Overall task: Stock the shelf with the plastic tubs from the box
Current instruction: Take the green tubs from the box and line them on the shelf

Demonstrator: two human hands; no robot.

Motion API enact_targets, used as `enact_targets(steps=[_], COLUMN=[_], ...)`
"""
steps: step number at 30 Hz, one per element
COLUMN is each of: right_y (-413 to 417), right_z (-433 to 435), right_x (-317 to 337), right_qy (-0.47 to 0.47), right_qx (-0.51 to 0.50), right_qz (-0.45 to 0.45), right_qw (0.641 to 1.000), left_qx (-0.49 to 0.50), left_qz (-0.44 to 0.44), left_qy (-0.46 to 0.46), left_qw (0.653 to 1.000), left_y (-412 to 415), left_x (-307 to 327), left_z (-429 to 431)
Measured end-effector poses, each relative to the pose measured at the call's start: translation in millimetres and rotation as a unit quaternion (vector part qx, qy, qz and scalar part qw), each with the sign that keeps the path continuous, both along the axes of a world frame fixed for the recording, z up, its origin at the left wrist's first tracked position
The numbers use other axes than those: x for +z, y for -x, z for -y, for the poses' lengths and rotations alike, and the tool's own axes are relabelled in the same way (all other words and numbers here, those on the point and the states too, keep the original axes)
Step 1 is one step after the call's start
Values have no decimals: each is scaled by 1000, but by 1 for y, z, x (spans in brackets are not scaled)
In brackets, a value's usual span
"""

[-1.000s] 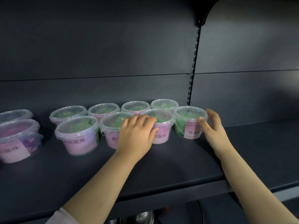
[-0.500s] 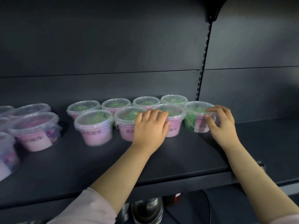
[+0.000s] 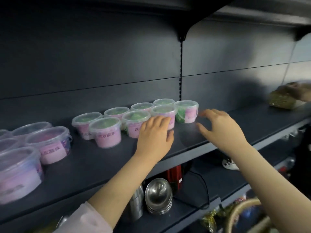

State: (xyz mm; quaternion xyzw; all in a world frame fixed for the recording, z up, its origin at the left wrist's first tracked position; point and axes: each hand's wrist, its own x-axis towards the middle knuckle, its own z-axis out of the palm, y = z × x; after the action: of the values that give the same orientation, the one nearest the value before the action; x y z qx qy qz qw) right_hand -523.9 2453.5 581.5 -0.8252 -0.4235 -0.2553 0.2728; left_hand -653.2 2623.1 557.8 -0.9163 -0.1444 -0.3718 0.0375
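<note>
Several clear plastic tubs with pink labels and green contents stand in two rows on the dark shelf (image 3: 94, 165). The rightmost tub (image 3: 186, 111) stands at the row's right end. My right hand (image 3: 218, 125) hovers just in front and to the right of it, fingers spread, holding nothing. My left hand (image 3: 154, 137) is in front of the front-row tubs (image 3: 134, 125), fingers together and curled down, apparently touching them, gripping nothing. Larger tubs with purple contents (image 3: 50, 143) stand at the left.
On the lower shelf stand stacked steel bowls (image 3: 159, 194), a red item (image 3: 174, 175) and a black cable. A woven basket handle (image 3: 242, 211) shows at the bottom right. At the far right of the shelf another person's hand (image 3: 301, 93) rests on a packaged item (image 3: 282, 100).
My right hand has let go of the rightmost tub and drawn back from it. My left hand has pulled slightly back. The view has swung down and to the right, showing the lower shelf.
</note>
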Motion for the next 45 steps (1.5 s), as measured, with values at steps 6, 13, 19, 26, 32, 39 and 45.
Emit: enact_targets(steps=[6, 13, 19, 26, 32, 39, 45], right_y=[69, 139, 155, 137, 104, 71, 37], right_z=[70, 162, 259, 368, 431, 433, 407], right_x=[-21, -85, -138, -201, -237, -301, -379], right_qy=[31, 89, 129, 104, 73, 16, -49], right_qx=[-127, -234, -333, -378, -353, -341, -373], right_qz=[-9, -67, -157, -292, -351, -440, -506], right_qw=[991, 966, 921, 872, 864, 830, 776], left_qx=[-81, -202, -284, -324, -315, -286, -245], left_qz=[-31, -84, -136, -249, -310, -390, -460], left_qy=[-2, 1, 1, 21, 44, 142, 212], left_qw=[996, 976, 949, 912, 896, 864, 827], left_y=[44, 65, 50, 1, -35, -73, -132], left_x=[-13, -69, -113, -170, -217, -267, -336], left_z=[36, 104, 172, 237, 288, 311, 303])
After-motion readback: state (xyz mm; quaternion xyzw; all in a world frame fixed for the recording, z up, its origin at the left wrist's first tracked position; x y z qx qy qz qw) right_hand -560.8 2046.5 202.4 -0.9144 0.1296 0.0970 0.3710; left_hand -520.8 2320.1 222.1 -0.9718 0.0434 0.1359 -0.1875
